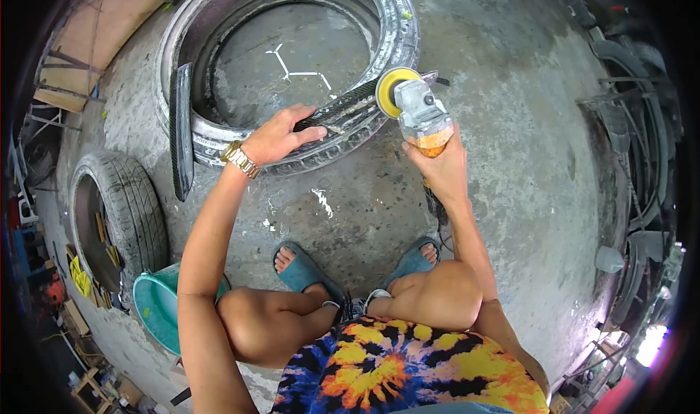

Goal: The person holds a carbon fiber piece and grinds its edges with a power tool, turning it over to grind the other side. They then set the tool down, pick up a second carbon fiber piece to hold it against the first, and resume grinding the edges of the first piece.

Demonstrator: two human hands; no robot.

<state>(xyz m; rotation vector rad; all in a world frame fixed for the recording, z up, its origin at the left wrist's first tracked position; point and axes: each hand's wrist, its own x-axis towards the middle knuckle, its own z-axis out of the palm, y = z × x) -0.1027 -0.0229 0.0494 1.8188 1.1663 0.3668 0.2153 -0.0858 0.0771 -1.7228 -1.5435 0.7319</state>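
Person squats on concrete floor [510,122], head cam looking down. R hand [440,167] wrapped tight around orange/grey body of angle grinder [421,115], fist closed on the handle part, yellow disc [392,91] facing the work. L hand [281,133] lies palm-down, fingers spread and curled over a long dark strip [343,107], pressing it vs the sidewall of a big tire [219,133] lying flat on the floor. Strip runs diag from under L hand up to the disc; disc touching or just at its far end, can't tell which. Strip looks thin, ribbed/woven, prob stiff-ish but w/ some flex, light; would chatter under a disc, so best held close to the sanding point w/ flat palm pressure, as L hand does now. Grinder looks compact but dense, hard casing; best gripped round the rear body, away from the disc, cord trailing down by R wrist. Second dark curved panel [181,129] leans vs tire's left side. Smaller tire [120,210] stands further left, teal basin [157,304] near the L knee. Gold watch [240,159] on L wrist. Blue sandals [306,272] on both feet. More dark parts along right edge, too blurred to ID.
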